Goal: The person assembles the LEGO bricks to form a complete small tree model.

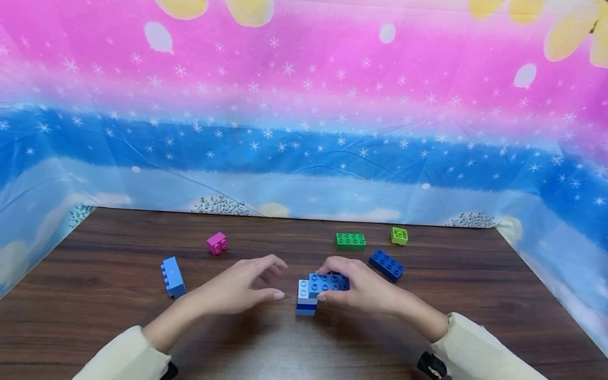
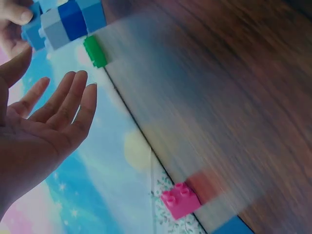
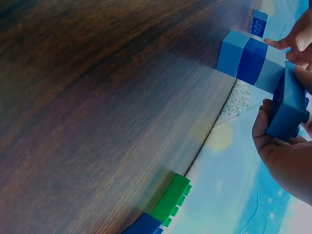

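Near the front middle of the table stands a small stack of bricks (image 1: 306, 306), pale blue on top, dark blue in the middle and medium blue below. My right hand (image 1: 361, 285) pinches a long medium-blue brick (image 1: 323, 283) between thumb and fingers. That brick lies level at the top of the stack and juts out to the right; whether it is pressed on fully I cannot tell. To the left of the stack, my left hand (image 1: 244, 285) hovers with relaxed, slightly bent fingers, holding nothing and apart from the bricks.
Left on the wooden table (image 1: 266, 348) lie a blue brick (image 1: 173, 277) on its side and a pink brick (image 1: 217, 243). Beyond my right hand are a green brick (image 1: 350, 241), a lime brick (image 1: 399, 236) and a dark blue brick (image 1: 386, 265). A printed cloth (image 1: 304, 153) hangs behind.
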Motion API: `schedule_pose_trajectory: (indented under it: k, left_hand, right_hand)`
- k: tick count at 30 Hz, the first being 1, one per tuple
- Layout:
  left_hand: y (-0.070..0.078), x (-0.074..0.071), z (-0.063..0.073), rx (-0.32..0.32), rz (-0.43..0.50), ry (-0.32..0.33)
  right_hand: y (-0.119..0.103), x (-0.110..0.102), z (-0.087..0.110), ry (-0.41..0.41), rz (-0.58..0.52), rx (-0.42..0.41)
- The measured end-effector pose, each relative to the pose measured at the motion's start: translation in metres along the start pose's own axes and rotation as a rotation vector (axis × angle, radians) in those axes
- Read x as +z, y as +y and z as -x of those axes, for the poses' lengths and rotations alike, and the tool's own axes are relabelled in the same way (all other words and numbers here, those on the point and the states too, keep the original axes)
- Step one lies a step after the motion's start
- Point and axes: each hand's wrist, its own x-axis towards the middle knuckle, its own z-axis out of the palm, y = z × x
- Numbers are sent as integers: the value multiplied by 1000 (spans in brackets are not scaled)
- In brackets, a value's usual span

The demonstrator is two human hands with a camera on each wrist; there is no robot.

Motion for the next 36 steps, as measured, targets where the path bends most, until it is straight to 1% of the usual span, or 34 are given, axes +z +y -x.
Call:
schedule_pose_trajectory:
  k: [3, 9, 12, 16, 21, 26, 31, 34, 36]
  left_hand:
    - [-2, -6, 8, -24, -14, 16]
    - [-2, -21, 27, -47, -88, 104]
    - [-3, -28, 37, -47, -123, 149]
    - [-6, -35, 50, -60, -141, 185]
    - [-14, -45, 66, -87, -170, 212]
    - [-25, -59, 80, -119, -237, 246]
    - [-38, -70, 91, -137, -284, 252]
    - [-46, -74, 97, -152, -281, 247]
    - [-51, -76, 99, -175, -273, 238]
  right_hand:
    - [0, 0, 0, -2, -2, 4]
    - [1, 1, 1, -3, -1, -8]
    - [1, 1, 1, -1, 1, -11]
    - [1, 1, 1, -3, -1, -5]
    - [1, 0, 1, -8, 0, 12]
    - [1, 0, 1, -8, 3, 17]
    - [1, 0, 2, -7, 3, 17]
    - [1, 0, 2, -4, 4, 15]
    - [1, 0, 2, -3, 2, 12]
